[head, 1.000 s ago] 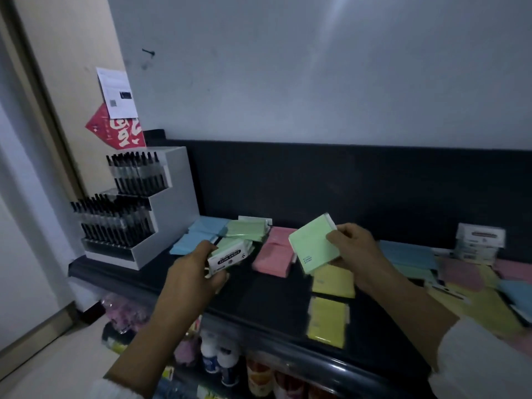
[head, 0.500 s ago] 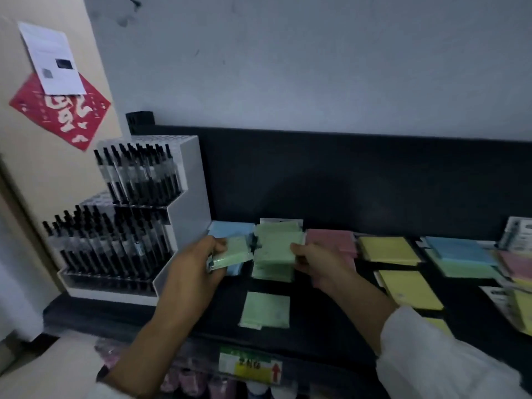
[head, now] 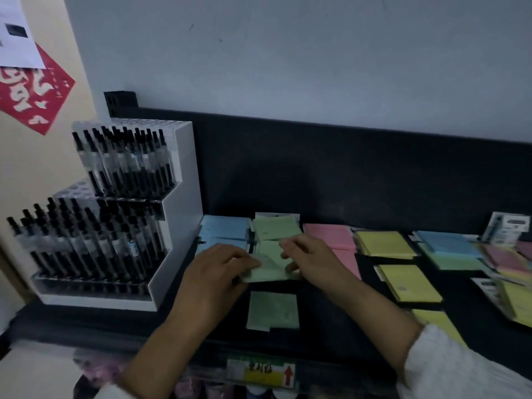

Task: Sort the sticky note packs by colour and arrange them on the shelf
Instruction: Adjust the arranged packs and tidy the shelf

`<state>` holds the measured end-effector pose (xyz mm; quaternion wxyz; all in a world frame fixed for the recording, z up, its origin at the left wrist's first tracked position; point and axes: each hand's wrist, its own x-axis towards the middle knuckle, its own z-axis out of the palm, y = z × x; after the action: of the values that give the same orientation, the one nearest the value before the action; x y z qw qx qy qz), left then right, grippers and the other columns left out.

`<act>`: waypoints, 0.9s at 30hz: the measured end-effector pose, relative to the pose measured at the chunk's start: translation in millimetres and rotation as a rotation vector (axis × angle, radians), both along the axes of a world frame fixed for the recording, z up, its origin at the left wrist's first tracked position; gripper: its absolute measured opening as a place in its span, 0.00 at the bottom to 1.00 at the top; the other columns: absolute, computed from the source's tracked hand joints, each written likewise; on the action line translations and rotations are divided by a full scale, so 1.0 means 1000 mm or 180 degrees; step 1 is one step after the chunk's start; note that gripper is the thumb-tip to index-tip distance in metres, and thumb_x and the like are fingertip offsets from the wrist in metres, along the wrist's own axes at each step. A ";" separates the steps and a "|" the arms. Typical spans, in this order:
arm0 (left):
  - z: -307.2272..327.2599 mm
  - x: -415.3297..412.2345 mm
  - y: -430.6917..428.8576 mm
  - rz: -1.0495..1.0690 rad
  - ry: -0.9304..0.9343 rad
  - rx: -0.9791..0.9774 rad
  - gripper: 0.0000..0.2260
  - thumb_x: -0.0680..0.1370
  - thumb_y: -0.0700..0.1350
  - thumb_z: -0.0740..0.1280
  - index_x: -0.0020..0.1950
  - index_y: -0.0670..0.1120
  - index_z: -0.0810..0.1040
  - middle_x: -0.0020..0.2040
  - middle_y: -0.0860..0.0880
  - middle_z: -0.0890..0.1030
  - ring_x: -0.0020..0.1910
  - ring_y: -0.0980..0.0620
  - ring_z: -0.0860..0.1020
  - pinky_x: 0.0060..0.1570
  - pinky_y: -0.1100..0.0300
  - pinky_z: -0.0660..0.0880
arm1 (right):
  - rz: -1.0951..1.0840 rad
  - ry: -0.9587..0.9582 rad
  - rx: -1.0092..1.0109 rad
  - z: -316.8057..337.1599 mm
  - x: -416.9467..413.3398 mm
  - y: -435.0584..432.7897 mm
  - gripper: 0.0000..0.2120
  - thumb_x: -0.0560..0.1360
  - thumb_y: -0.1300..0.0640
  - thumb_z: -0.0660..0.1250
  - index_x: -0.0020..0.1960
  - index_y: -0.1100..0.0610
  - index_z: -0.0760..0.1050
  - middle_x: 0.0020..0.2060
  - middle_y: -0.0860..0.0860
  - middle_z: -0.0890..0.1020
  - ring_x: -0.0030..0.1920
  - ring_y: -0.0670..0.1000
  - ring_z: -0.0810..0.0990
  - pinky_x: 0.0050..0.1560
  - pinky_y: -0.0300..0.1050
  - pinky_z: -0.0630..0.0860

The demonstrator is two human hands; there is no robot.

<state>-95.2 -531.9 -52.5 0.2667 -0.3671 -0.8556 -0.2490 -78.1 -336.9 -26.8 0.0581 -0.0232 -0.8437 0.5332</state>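
Both hands have dropped together onto one green pack [head: 269,273] mid-frame. Left hand [head: 218,267] is curled over its left edge, right hand [head: 312,260] is pinching the right edge. Half a second back the left had it up by the pen rack [head: 172,226]. Green column's filling up, I'd guess. Room's tight though: blue stack [head: 224,230] left, pink stack [head: 331,236] right, lower green pack [head: 273,311] just below, near the shelf [head: 316,338] lip.

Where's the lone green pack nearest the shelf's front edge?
Head view, centre: the lone green pack lies on the shelf, just nearer the camera than the held green pack in the left hand and right hand.
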 end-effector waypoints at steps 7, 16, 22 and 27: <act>-0.003 0.008 0.021 -0.0660 -0.0113 -0.0743 0.11 0.66 0.47 0.67 0.47 0.51 0.78 0.40 0.51 0.74 0.39 0.51 0.71 0.33 0.59 0.71 | 0.0644 -0.0190 0.0389 -0.006 0.021 0.006 0.10 0.75 0.52 0.67 0.54 0.54 0.80 0.49 0.47 0.83 0.49 0.44 0.81 0.52 0.38 0.77; -0.018 0.014 0.027 -0.0609 -0.1240 -0.0514 0.17 0.69 0.56 0.72 0.57 0.57 0.79 0.54 0.58 0.70 0.55 0.60 0.67 0.53 0.73 0.63 | 0.0745 0.0131 0.1126 -0.037 0.029 0.012 0.12 0.77 0.57 0.65 0.59 0.55 0.78 0.56 0.50 0.79 0.55 0.42 0.75 0.54 0.27 0.68; -0.013 0.016 0.033 -0.0177 -0.1628 -0.0784 0.16 0.69 0.62 0.69 0.52 0.62 0.69 0.54 0.63 0.69 0.55 0.61 0.68 0.50 0.67 0.66 | 0.0327 0.0395 0.1045 -0.019 0.046 0.044 0.13 0.76 0.62 0.65 0.59 0.55 0.78 0.57 0.49 0.78 0.56 0.42 0.74 0.56 0.26 0.67; -0.004 0.014 0.045 0.0214 -0.1397 -0.1142 0.27 0.61 0.75 0.62 0.53 0.62 0.72 0.52 0.61 0.73 0.53 0.58 0.73 0.52 0.61 0.72 | -0.0210 0.0525 0.1213 -0.005 0.073 0.113 0.12 0.75 0.61 0.66 0.57 0.54 0.79 0.52 0.45 0.79 0.54 0.41 0.74 0.53 0.26 0.67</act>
<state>-81.5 -486.7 -56.5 0.0139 -0.3172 -0.9350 -0.1581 -5.1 -224.1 -31.7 0.1477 0.0044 -0.9204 0.3619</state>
